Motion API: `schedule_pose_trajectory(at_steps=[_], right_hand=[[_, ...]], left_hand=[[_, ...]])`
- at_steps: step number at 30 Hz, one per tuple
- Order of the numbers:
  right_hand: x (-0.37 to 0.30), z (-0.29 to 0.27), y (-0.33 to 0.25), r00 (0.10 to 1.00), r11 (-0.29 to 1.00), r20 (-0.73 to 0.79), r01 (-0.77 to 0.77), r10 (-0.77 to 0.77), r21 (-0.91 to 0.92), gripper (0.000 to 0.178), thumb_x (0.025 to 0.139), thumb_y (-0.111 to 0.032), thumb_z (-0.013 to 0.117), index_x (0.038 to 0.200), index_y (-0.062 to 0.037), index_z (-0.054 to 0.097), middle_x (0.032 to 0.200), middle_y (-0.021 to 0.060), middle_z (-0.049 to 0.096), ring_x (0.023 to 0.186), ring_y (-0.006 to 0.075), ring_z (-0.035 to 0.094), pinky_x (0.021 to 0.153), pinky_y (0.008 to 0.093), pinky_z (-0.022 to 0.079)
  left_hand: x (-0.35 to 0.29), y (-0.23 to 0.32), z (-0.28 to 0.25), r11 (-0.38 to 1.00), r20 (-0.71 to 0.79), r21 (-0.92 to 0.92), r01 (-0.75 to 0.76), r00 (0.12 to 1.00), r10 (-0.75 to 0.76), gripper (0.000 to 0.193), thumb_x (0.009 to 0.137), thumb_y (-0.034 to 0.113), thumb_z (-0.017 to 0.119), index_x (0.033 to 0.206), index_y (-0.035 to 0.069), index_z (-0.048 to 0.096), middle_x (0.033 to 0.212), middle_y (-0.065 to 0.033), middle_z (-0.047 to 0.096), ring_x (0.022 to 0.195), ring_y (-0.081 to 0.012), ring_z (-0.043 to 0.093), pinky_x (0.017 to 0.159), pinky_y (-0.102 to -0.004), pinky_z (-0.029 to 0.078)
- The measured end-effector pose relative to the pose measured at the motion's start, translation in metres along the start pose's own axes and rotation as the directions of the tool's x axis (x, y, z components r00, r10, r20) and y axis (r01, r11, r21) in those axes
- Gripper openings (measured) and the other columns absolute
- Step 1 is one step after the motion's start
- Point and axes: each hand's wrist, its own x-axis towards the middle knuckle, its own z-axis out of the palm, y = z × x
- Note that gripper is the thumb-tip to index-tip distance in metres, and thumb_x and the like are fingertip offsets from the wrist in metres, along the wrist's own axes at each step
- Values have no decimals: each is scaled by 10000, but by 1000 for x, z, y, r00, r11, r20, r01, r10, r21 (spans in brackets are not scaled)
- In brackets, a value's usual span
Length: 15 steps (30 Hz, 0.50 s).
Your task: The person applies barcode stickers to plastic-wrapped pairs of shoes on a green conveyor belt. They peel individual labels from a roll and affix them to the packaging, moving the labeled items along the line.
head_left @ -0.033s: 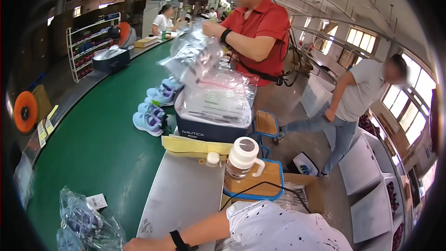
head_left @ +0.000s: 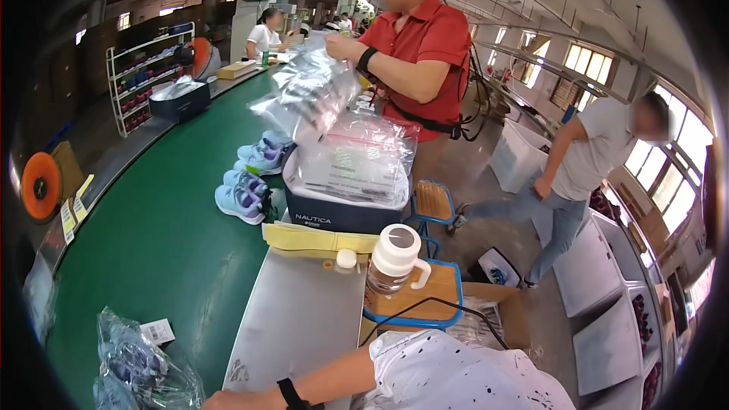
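Observation:
My right forearm, in a white speckled sleeve with a black wristband, reaches left along the lower edge. My right hand (head_left: 231,401) is mostly cut off by that edge, so its fingers are hidden. It lies beside a clear plastic bag (head_left: 176,380) around pale blue and purple shoes (head_left: 137,357); whether it touches the bag I cannot tell. A white tag (head_left: 157,332) lies by the bag on the green belt (head_left: 182,273). My left hand is out of view.
A grey metal ledge (head_left: 296,311) borders the belt, with a yellow card strip (head_left: 319,239) and a white-lidded jug (head_left: 396,250) nearby. Beyond, a dark blue bin (head_left: 326,216) holds plastic bags beside pale blue shoes (head_left: 241,197). A co-worker in red (head_left: 425,53) handles clear bags.
The co-worker's clear bags have shifted slightly to the left. The person in grey has moved a little. My right arm stays in the same place.

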Motion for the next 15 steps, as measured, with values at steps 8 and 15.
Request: schedule_pose_trajectory(at_steps=[8,15], right_hand=[[-13,4,3,902,979,-408,190,-141,81,119,814,-75,577,749,21,552,867,124,488,795,284,525,680,375,446],[-4,-2,-29,877,953,-403,302,-260,41,89,842,-82,565,825,5,565,923,135,554,879,317,555,775,387,466]], left_hand=[[-3,6,15,999,87,48,-11,996,7,375,913,86,623,1250,-46,526,1109,-122,603,943,-188,590,806,-302,498],[8,1,-1,996,53,-17,88,995,-87,467,896,27,609,1337,-30,467,1124,-129,597,943,-187,595,780,-292,506]])
